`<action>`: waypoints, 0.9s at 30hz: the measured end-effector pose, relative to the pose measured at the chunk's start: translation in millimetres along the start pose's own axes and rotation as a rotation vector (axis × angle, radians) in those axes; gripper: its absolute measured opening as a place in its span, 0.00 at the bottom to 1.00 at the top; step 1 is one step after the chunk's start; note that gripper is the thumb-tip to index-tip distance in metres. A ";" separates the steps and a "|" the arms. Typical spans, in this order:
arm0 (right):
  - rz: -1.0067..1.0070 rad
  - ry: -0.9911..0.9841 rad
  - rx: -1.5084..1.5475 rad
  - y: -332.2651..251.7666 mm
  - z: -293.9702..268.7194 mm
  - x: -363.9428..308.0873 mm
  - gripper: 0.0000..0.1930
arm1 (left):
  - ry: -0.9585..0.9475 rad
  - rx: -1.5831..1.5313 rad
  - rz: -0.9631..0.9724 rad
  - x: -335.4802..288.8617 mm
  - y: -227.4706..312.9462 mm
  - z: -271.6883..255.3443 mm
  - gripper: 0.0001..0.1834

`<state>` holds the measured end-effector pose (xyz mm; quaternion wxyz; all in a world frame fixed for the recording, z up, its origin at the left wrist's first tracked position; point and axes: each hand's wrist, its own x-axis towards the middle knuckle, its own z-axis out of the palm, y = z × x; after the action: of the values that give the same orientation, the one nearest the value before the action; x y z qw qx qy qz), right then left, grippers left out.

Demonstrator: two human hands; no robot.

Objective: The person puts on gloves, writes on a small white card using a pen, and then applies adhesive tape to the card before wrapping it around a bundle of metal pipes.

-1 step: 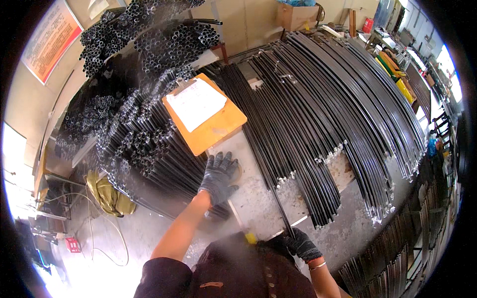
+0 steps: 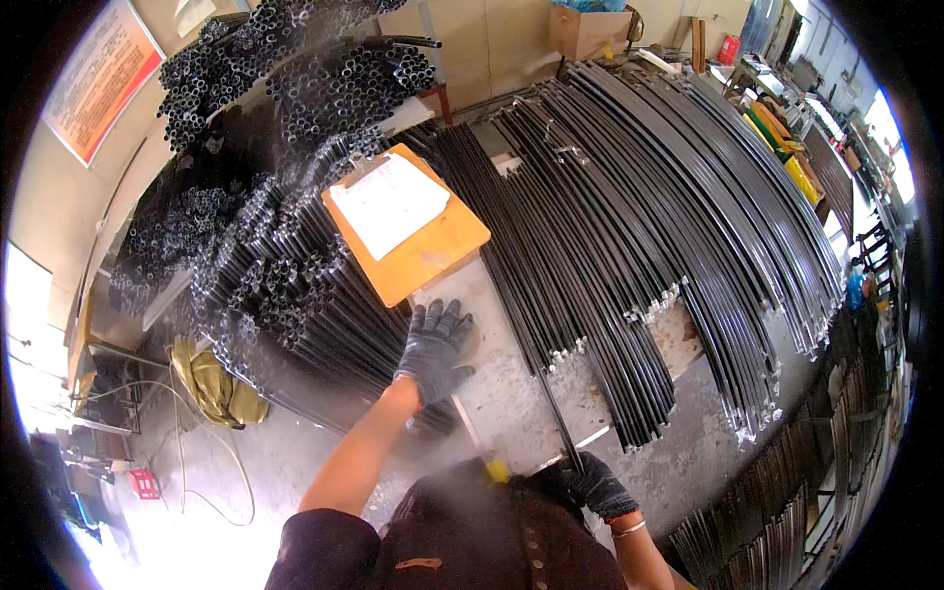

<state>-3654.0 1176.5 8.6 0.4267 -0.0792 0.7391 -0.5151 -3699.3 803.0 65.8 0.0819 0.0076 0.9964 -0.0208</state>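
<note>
My left hand, in a dark grey glove, rests palm down with spread fingers at the edge of the pale table. Just beyond its fingertips lies an orange clipboard holding white paper. At the lower right my gloved right hand is closed around the near end of a thin black tube. That tube runs away from me along the left side of a row of similar tubes laid side by side. The fingertips of my right hand are partly hidden.
Large bundles of black tubes are stacked to the left, their open ends facing me. More tubes lie at the lower right. An olive cloth and a loose hose are at the left. A cardboard box stands at the back.
</note>
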 end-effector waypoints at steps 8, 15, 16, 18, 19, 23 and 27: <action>0.312 -0.117 0.454 -75.8 -11.1 -51.7 0.14 | 0.026 -0.004 -0.019 0.2 6.9 3.9 0.48; 0.309 0.011 0.286 -71.7 -25.7 -76.8 0.08 | 0.090 -0.095 0.064 10.3 28.4 2.5 0.48; 0.286 0.075 0.173 -66.7 -25.5 -82.0 0.07 | 0.097 -0.105 0.086 12.3 33.0 4.0 0.48; 0.050 0.237 -0.120 -11.0 -28.9 -84.8 0.06 | 0.104 -0.132 0.118 21.3 41.6 14.7 0.49; 0.053 0.283 -0.097 -9.6 -26.2 -86.5 0.07 | 0.075 -0.128 0.117 24.4 46.1 13.4 0.50; 0.191 0.333 0.393 -32.7 -15.8 -91.2 0.08 | 0.023 -0.126 0.074 31.2 60.4 15.8 0.50; 0.117 0.346 0.523 -22.2 -9.4 -97.2 0.07 | -0.067 -0.044 0.105 30.2 57.2 6.3 0.47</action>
<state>-3607.2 1227.0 81.4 0.3295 0.1644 0.6463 -0.6683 -3727.0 860.2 52.4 0.1161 0.0573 0.9916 0.0054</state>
